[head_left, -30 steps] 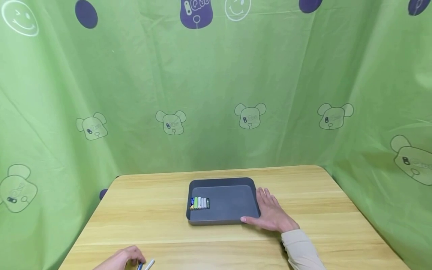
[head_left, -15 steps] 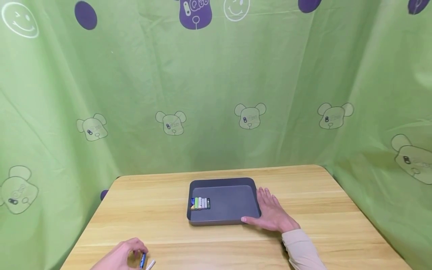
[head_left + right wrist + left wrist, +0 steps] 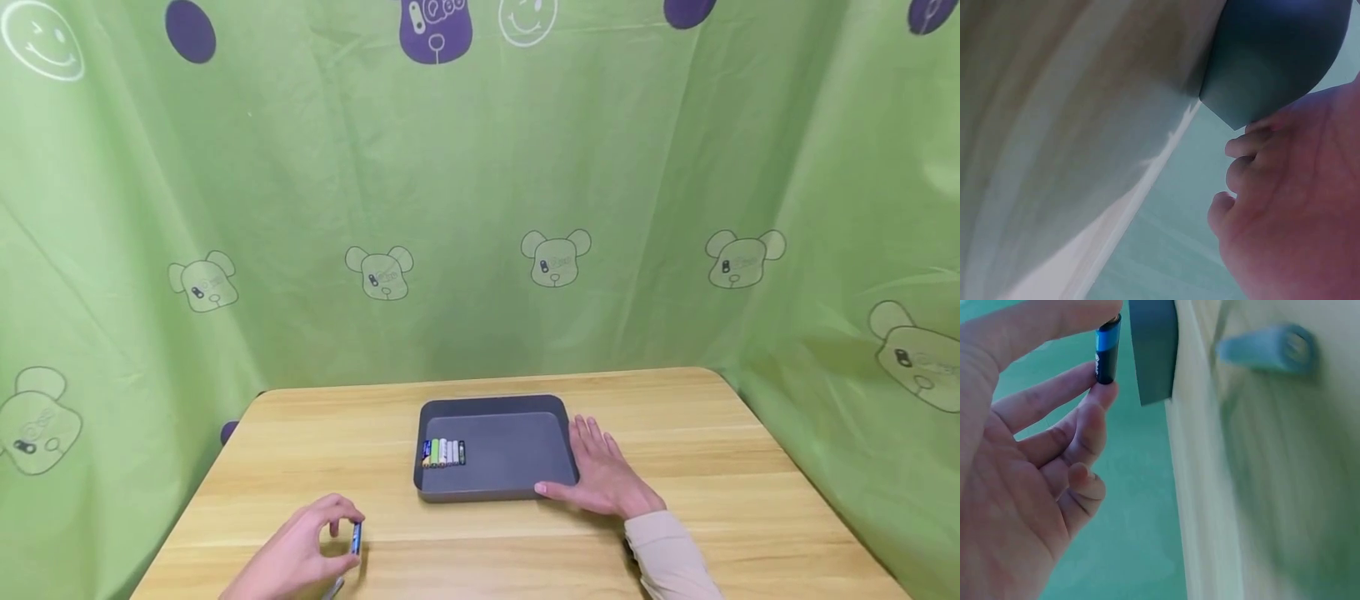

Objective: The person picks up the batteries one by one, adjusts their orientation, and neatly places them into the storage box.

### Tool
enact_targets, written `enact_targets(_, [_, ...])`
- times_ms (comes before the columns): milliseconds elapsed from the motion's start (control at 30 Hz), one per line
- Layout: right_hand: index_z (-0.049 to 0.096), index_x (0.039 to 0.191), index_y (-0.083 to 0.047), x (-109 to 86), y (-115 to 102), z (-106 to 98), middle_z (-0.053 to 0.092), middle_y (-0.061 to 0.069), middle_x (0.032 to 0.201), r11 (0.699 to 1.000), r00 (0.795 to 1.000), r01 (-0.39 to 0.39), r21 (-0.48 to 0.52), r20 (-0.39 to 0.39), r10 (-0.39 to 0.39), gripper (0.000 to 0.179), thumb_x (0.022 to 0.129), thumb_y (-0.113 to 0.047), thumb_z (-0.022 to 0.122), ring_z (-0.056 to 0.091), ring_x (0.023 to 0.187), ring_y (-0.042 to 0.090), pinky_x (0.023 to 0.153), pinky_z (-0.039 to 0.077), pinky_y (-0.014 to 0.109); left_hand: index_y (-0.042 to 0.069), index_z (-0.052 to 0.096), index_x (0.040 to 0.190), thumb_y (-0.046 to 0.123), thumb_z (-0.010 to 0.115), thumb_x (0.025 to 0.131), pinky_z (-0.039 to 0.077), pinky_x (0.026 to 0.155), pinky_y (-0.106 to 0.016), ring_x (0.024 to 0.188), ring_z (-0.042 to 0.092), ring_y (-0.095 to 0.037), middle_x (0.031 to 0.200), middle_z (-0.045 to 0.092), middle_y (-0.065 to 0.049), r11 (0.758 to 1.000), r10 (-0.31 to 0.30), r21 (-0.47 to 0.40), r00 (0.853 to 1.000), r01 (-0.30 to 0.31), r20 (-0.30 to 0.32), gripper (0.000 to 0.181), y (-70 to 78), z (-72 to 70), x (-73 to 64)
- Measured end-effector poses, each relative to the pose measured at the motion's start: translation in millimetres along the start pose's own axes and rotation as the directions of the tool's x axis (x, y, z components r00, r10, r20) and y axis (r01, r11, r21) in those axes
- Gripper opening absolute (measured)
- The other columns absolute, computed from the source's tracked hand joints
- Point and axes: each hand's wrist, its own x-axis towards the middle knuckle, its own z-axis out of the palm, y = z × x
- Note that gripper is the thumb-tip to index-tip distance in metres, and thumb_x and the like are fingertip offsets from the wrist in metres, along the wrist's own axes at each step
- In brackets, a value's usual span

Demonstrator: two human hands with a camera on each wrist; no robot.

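My left hand [image 3: 303, 546] pinches a blue and black battery [image 3: 356, 538] by its two ends, thumb at one end and fingertip at the other. In the left wrist view the same battery [image 3: 1107, 353] hangs above the table. A second, pale battery [image 3: 334, 587] lies on the table near the left thumb, partly covered by it in the head view. My right hand [image 3: 600, 475] rests flat along the right side of a dark grey tray [image 3: 495, 493], fingers straight, thumb at its front rim. Several batteries [image 3: 443, 452] stand in a row inside the tray at the left.
The wooden table [image 3: 465, 554] bears the tray near its middle. Green patterned curtains [image 3: 465, 333] close in the back and both sides of the table.
The left hand has lifted the blue and black battery and moved it right and forward, away from the pale one. The right hand and the tray have stayed in place.
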Motion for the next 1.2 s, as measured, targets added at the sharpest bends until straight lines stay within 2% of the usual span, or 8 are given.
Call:
enact_targets(300, [0.011,0.160,0.010,1.2,0,-1,0.005,0.029,0.170,1.000,1.000,-0.008,0.003,0.013,0.008,0.131,0.081,-0.083,0.061,0.005,0.159,0.047,0.128,0.008,0.063,0.017,0.073,0.116,0.026,0.088,0.078,0.050,0.070,-0.025,0.084,0.058,-0.009,0.112,0.067,0.013,0.998,0.054,-0.029,0.993,-0.058,-0.108,0.042,14.4,7.3,26.0])
enact_targets(433, [0.011,0.160,0.010,1.5,0,0,0.005,0.029,0.170,1.000,1.000,-0.007,0.005,0.012,0.006,0.132,0.081,-0.083,0.061,0.005,0.159,0.048,0.128,0.008,0.063,0.019,0.073,0.116,0.026,0.088,0.078,0.051,0.070,-0.026,0.083,0.056,-0.004,0.114,0.068,0.011,0.995,0.087,-0.035,0.987,-0.092,-0.138,0.042,17.0,9.6,37.7])
enact_targets(600, [0.010,0.160,0.009,1.7,0,0,0.005,0.029,0.170,1.000,1.000,0.000,0.011,0.011,0.000,0.131,0.081,-0.082,0.061,0.005,0.159,0.048,0.128,0.008,0.064,0.022,0.073,0.117,0.026,0.088,0.078,0.050,0.068,-0.026,0.083,0.054,-0.003,0.114,0.069,0.010,0.992,0.104,-0.051,0.984,-0.112,-0.148,0.042,20.6,10.2,51.2])
enact_targets(833, [0.009,0.160,0.009,1.9,1,1,0.006,0.029,0.170,1.000,1.000,0.006,0.014,0.007,-0.006,0.130,0.082,-0.081,0.061,0.006,0.159,0.049,0.128,0.009,0.064,0.017,0.073,0.120,0.026,0.088,0.079,0.049,0.069,-0.025,0.085,0.058,-0.014,0.115,0.069,0.009,0.992,0.100,-0.065,0.983,-0.111,-0.154,0.045,26.7,9.7,67.6])
enact_targets(1033, [0.009,0.160,0.009,1.8,1,1,0.007,0.030,0.170,1.000,1.000,0.006,0.018,0.006,-0.006,0.131,0.081,-0.081,0.061,0.006,0.159,0.049,0.128,0.008,0.064,0.024,0.072,0.121,0.027,0.088,0.079,0.048,0.071,-0.024,0.086,0.060,-0.020,0.119,0.070,0.007,0.988,0.117,-0.081,0.982,-0.130,-0.148,0.045,31.2,8.4,79.8])
enact_targets(1200, [0.010,0.160,0.010,1.7,2,2,0.007,0.030,0.170,1.000,1.000,0.003,0.020,0.009,-0.003,0.131,0.082,-0.081,0.061,0.006,0.159,0.049,0.128,0.008,0.064,0.022,0.073,0.121,0.028,0.087,0.079,0.048,0.073,-0.025,0.085,0.059,-0.018,0.120,0.070,0.006,0.983,0.140,-0.099,0.979,-0.156,-0.150,0.045,33.6,7.4,88.9])
